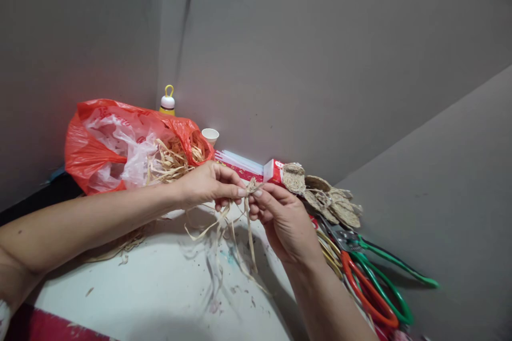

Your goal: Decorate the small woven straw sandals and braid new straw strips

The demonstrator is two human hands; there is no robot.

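Both hands meet above the white tabletop, pinching a small piece of raffia work [252, 185] between thumbs and fingertips. My left hand [210, 184] comes in from the left and is closed on its left side. From the other side, my right hand [282, 216] grips it with thumb and index finger. Long pale raffia strands [248, 229] hang below the fingers toward the table. What the piece is shaped like is partly hidden by the fingertips.
A red plastic bag [96, 162] with raffia [172, 157] lies back left, near a paper cup [210, 136] and a yellow bottle [167, 101]. On the right are woven round pieces [294, 177], orange-handled scissors [368, 293] and green-handled pliers-like cutters [400, 261]. Grey walls enclose the table [132, 287].
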